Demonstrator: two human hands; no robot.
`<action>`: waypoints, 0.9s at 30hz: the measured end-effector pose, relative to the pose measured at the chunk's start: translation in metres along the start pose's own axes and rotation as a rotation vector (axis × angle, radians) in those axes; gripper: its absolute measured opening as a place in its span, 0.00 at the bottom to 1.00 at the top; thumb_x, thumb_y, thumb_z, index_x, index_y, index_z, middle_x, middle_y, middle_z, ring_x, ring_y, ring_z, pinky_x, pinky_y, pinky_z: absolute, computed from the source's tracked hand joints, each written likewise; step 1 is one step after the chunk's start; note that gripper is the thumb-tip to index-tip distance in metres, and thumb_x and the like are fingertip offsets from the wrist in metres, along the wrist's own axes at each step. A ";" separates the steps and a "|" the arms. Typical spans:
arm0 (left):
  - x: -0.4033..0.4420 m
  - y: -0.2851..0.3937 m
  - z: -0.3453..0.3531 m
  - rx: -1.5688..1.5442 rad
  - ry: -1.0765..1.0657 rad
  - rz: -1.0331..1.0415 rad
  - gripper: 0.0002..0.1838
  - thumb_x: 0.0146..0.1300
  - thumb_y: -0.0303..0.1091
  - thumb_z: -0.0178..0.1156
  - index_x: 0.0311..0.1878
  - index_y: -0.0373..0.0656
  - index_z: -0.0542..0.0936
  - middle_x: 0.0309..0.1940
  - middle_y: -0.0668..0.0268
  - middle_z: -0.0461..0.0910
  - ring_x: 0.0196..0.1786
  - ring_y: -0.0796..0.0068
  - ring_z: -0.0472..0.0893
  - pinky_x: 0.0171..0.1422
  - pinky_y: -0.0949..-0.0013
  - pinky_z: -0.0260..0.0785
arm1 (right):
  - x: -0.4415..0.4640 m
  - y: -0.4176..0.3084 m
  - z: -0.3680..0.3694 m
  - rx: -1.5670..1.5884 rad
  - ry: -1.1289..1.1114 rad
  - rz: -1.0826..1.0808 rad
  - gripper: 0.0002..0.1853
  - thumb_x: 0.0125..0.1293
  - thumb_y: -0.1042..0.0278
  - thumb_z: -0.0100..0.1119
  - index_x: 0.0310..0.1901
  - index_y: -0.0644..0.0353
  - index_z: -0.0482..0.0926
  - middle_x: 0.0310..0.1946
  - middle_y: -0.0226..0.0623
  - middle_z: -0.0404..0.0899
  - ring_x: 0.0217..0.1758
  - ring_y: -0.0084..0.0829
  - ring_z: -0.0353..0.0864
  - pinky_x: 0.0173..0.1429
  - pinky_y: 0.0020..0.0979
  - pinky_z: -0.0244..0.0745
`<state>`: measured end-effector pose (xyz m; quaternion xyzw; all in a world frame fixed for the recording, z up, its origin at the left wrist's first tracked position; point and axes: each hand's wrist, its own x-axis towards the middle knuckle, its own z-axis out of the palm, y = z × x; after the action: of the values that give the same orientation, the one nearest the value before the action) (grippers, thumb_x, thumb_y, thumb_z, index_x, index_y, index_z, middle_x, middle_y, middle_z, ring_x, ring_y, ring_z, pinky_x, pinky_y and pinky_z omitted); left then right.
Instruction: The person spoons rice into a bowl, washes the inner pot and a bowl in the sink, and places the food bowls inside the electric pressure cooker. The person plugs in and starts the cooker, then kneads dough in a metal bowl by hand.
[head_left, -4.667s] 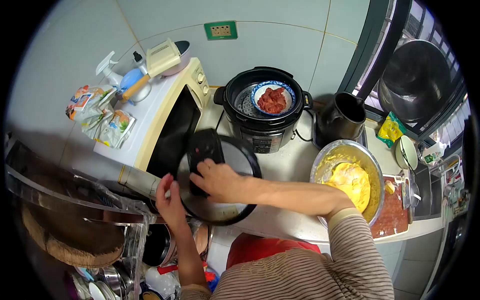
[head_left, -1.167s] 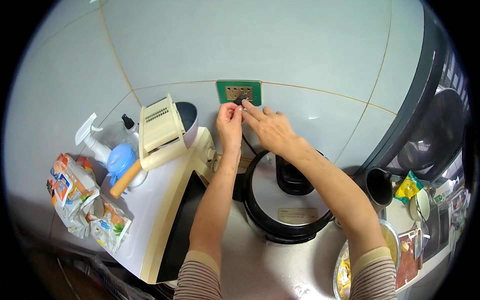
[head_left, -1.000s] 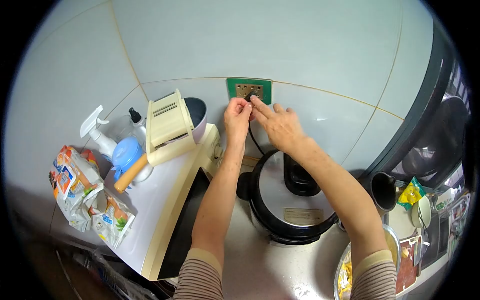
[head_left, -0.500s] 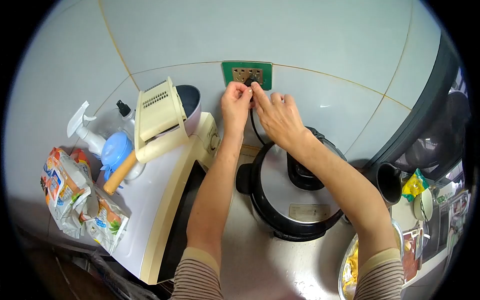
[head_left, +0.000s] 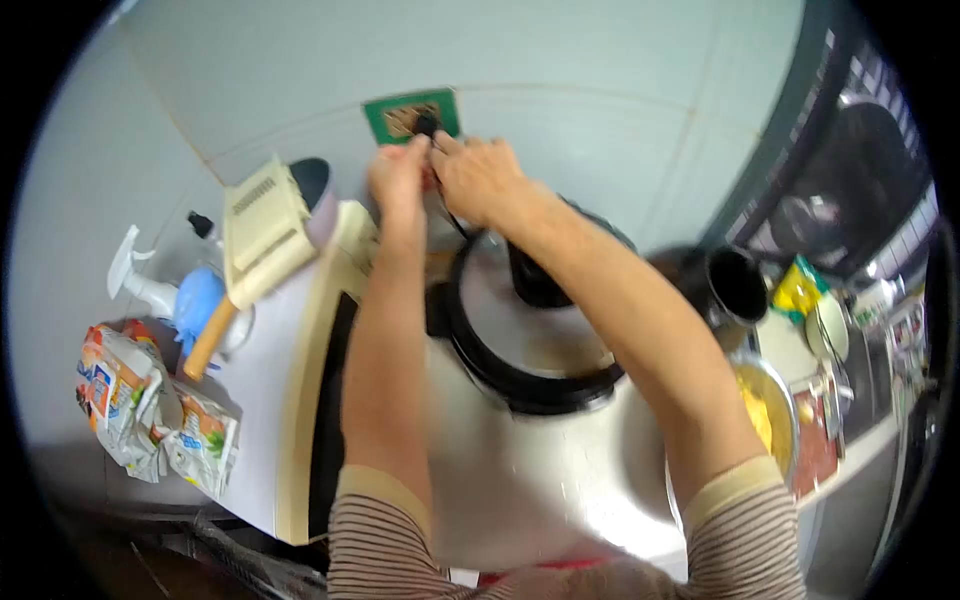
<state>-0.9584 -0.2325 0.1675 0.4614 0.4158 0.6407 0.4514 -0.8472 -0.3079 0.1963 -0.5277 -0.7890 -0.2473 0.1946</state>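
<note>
A black power plug [head_left: 427, 124] sits at the green-framed wall socket [head_left: 378, 122], its cord [head_left: 456, 226] dropping behind a black and silver electric cooker [head_left: 530, 335]. My left hand [head_left: 398, 175] is closed at the lower left of the plug, its fingertips blurred. Beside it, my right hand [head_left: 482, 178] pinches the plug from the lower right, the fingertips of both hands almost meeting. How far the plug's pins are in the socket is hidden. Beneath my right forearm stands the cooker, with its lid on.
On the left, a white oven [head_left: 290, 380] carries a cream grater [head_left: 262, 225], a purple pot [head_left: 322, 205], a spray bottle [head_left: 140, 275] and food bags [head_left: 125, 395]. To the right are a black pitcher [head_left: 735, 285], a metal bowl [head_left: 785, 400] with yellow food and a reddish cutting board [head_left: 815, 450].
The view has shifted, so the socket, cooker and oven items appear further left, and the picture is blurrier. Both hands stay at the plug.
</note>
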 end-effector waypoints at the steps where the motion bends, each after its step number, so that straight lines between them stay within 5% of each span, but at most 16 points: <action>1: -0.008 0.006 0.000 -0.044 0.016 -0.053 0.11 0.52 0.34 0.66 0.30 0.41 0.73 0.19 0.70 0.72 0.18 0.79 0.70 0.21 0.75 0.64 | -0.009 0.002 -0.020 0.035 -0.075 -0.001 0.14 0.55 0.68 0.51 0.43 0.60 0.77 0.53 0.38 0.73 0.41 0.38 0.79 0.44 0.38 0.73; 3: -0.036 0.023 -0.007 0.040 -0.029 -0.072 0.13 0.54 0.38 0.64 0.34 0.40 0.74 0.23 0.70 0.73 0.23 0.80 0.71 0.24 0.76 0.65 | -0.043 0.004 -0.042 0.063 0.131 -0.060 0.11 0.55 0.68 0.54 0.41 0.58 0.78 0.45 0.35 0.78 0.40 0.37 0.79 0.42 0.37 0.74; 7: -0.128 0.035 -0.022 0.008 0.264 0.243 0.11 0.58 0.35 0.60 0.38 0.39 0.72 0.24 0.69 0.72 0.22 0.82 0.69 0.22 0.80 0.60 | -0.144 -0.011 -0.111 0.490 0.465 0.132 0.07 0.57 0.71 0.59 0.36 0.63 0.78 0.31 0.37 0.79 0.32 0.35 0.77 0.34 0.31 0.72; 11: -0.219 -0.009 -0.071 -0.055 0.371 0.161 0.17 0.58 0.32 0.57 0.50 0.40 0.69 0.34 0.69 0.73 0.32 0.83 0.70 0.29 0.78 0.61 | -0.271 -0.041 -0.114 0.895 0.383 0.771 0.06 0.60 0.69 0.58 0.33 0.63 0.78 0.26 0.38 0.76 0.29 0.39 0.76 0.34 0.31 0.71; 13: -0.276 -0.029 -0.079 0.026 0.377 -0.046 0.18 0.58 0.32 0.58 0.51 0.40 0.69 0.36 0.68 0.72 0.34 0.83 0.69 0.28 0.77 0.61 | -0.330 -0.073 -0.098 1.058 0.080 1.059 0.08 0.61 0.68 0.57 0.33 0.64 0.78 0.27 0.40 0.77 0.31 0.41 0.77 0.35 0.33 0.71; 18: -0.356 -0.061 -0.081 0.324 0.192 -0.196 0.25 0.60 0.33 0.57 0.61 0.39 0.66 0.47 0.61 0.74 0.42 0.77 0.74 0.33 0.76 0.68 | -0.407 -0.114 -0.067 0.991 -0.328 0.860 0.11 0.59 0.68 0.57 0.42 0.62 0.76 0.47 0.46 0.74 0.40 0.47 0.78 0.44 0.40 0.73; 21: -0.346 -0.049 -0.077 0.360 0.071 -0.209 0.29 0.62 0.35 0.54 0.65 0.36 0.62 0.57 0.55 0.69 0.52 0.67 0.73 0.50 0.70 0.69 | -0.412 -0.122 -0.058 0.968 -0.203 0.783 0.16 0.57 0.69 0.56 0.48 0.61 0.72 0.57 0.47 0.67 0.45 0.48 0.77 0.49 0.41 0.74; 22: -0.332 -0.056 -0.080 0.454 0.022 -0.048 0.29 0.63 0.36 0.53 0.65 0.36 0.61 0.60 0.53 0.66 0.56 0.64 0.70 0.55 0.68 0.66 | -0.409 -0.123 -0.062 0.925 -0.273 0.765 0.22 0.58 0.69 0.57 0.55 0.60 0.68 0.64 0.47 0.58 0.43 0.39 0.80 0.48 0.36 0.75; 24: -0.296 -0.075 -0.087 0.608 -0.081 0.290 0.29 0.66 0.39 0.50 0.66 0.34 0.60 0.65 0.48 0.60 0.65 0.56 0.63 0.65 0.63 0.60 | -0.403 -0.129 -0.063 0.920 -0.276 0.780 0.25 0.57 0.68 0.57 0.57 0.60 0.67 0.67 0.48 0.54 0.45 0.41 0.79 0.51 0.37 0.74; 27: -0.275 -0.058 -0.072 0.735 -0.131 0.376 0.29 0.68 0.42 0.45 0.66 0.32 0.59 0.69 0.45 0.51 0.72 0.52 0.50 0.72 0.58 0.46 | -0.392 -0.134 -0.063 0.935 -0.272 0.816 0.29 0.55 0.65 0.59 0.59 0.62 0.66 0.70 0.52 0.45 0.58 0.50 0.70 0.58 0.40 0.69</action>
<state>-0.9713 -0.4915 0.0368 0.6994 0.4957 0.4902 0.1576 -0.8250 -0.6771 0.0000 -0.6721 -0.5666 0.2865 0.3810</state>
